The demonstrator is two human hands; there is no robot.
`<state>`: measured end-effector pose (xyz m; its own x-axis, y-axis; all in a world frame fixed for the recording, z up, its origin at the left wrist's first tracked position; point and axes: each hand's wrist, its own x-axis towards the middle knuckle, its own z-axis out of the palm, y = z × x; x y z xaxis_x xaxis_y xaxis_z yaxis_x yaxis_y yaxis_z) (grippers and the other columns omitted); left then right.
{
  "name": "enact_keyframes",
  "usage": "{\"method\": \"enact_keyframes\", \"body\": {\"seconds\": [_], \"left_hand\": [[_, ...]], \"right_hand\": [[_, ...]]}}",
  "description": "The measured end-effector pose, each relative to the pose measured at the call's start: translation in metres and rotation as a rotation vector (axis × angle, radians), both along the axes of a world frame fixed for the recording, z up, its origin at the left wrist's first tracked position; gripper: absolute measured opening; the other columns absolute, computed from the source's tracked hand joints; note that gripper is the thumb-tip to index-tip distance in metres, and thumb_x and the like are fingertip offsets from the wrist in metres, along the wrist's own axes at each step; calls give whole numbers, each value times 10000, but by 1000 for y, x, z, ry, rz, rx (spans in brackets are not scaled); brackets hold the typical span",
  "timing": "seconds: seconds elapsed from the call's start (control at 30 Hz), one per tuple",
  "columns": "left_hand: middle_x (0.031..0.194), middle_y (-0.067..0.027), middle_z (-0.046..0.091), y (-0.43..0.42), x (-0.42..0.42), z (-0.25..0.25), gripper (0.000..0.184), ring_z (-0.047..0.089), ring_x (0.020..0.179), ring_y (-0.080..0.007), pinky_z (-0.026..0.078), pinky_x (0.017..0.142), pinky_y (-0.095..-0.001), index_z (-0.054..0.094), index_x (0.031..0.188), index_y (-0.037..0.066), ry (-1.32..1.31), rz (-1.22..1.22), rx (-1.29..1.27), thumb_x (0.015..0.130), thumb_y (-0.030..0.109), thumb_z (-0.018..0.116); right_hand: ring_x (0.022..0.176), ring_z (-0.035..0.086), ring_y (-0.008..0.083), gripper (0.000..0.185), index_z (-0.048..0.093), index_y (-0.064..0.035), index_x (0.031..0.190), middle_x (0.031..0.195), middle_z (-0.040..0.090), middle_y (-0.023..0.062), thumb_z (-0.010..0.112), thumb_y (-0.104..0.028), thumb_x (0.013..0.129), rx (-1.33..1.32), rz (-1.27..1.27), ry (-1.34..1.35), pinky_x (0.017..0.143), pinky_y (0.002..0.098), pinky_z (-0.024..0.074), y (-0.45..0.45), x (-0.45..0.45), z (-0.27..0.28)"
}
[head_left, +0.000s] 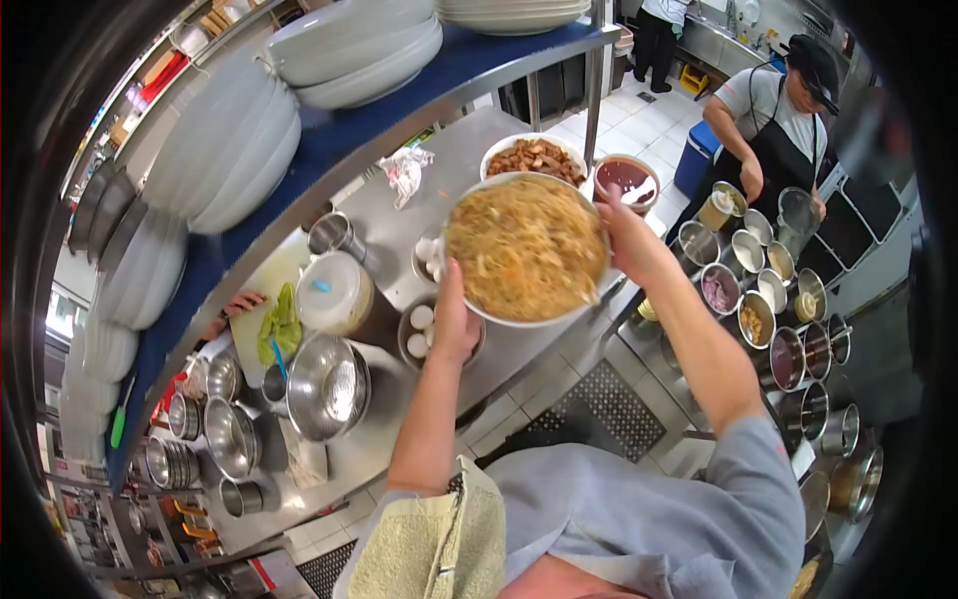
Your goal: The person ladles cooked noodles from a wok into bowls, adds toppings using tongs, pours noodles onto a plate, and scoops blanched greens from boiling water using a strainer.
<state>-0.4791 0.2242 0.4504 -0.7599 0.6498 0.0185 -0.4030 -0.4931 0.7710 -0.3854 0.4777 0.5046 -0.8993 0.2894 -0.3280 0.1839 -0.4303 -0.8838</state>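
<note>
A large white bowl [529,322] heaped with thin brown noodles [527,248] is held up over the steel counter's edge, between my two hands. My left hand [455,324] supports its near left side, fingers partly hidden by the bowl. On the opposite side my right hand [629,240] grips the rim. Just behind stands a white dish of browned chopped pieces [537,156], beside a tub of dark red sauce [627,183]. White eggs [420,317] sit in a metal bowl close to my left wrist.
A lidded container [334,292], steel bowls [327,387] and green leaves on a cutting board [244,329] occupy the left counter. Overhead, a shelf [329,130] carries stacked white bowls. On the right, a co-worker [788,110] stands by several ingredient tins [755,319].
</note>
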Motion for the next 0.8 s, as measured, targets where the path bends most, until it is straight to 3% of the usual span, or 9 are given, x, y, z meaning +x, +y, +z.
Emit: {"method": "enact_keyframes", "body": {"seconds": [0.1,0.17,0.2,0.23,0.3,0.37,0.43,0.5,0.8], "left_hand": [[1372,-76,475,18,-67,11,583,499,1219,-225,414,1016,-381,354,1403,92,-25,132,-48,987,500,341],[1379,-87,462,32,-112,17,643,488,1231,-248,459,977,-428,350,1405,105,-66,151,-134,964,571,314],[1376,-87,466,40,-135,9,664,488,1230,-255,464,968,-442,354,1404,115,-67,188,-159,948,597,319],[1373,-87,470,50,-165,0,686,489,1229,-261,470,959,-456,357,1404,125,-63,224,-180,933,623,324],[1370,-95,474,67,-209,-9,688,489,1228,-278,460,969,-474,397,1378,117,-51,172,-107,929,634,321],[1398,-63,447,86,-245,-13,735,464,1253,-269,454,944,-495,383,1394,175,54,217,-260,883,702,343],[1315,-51,522,102,-286,-29,656,549,1151,-268,493,879,-470,421,1359,182,11,269,-354,913,657,342],[1241,-82,569,102,-333,-57,600,590,1062,-266,497,838,-433,438,1340,140,43,92,-216,918,566,455],[1232,-96,571,121,-391,-71,585,592,1052,-269,495,836,-421,440,1333,116,55,260,-432,910,516,490]], "right_hand": [[1192,510,222,710,483,-61,1311,1277,546,103,297,-636,939,33,37,64,980,366,419,-8,-73,39],[1132,557,237,657,491,-62,1298,1252,566,109,337,-597,949,-150,179,160,973,381,441,29,-155,2],[1124,561,239,637,493,-56,1292,1248,570,113,354,-577,953,-109,148,76,976,385,444,44,-189,-10],[1116,566,242,617,496,-49,1285,1244,574,117,371,-557,957,-63,119,-4,979,389,447,55,-222,-12],[1075,598,280,553,533,-35,1239,1196,606,150,422,-493,949,-211,116,-43,904,436,493,57,-259,14],[1072,599,283,547,537,-36,1234,1195,606,151,428,-488,946,-257,104,-18,902,437,494,74,-304,5],[1069,600,285,541,540,-37,1229,1194,607,152,433,-483,942,-247,68,-1,899,438,494,89,-347,-19],[1066,602,287,535,544,-38,1225,1193,607,153,438,-477,939,-221,36,6,897,439,495,109,-379,-39],[1052,607,296,507,560,-43,1204,1187,610,157,463,-454,923,-21,-100,-8,886,444,498,183,-444,-105]]}}
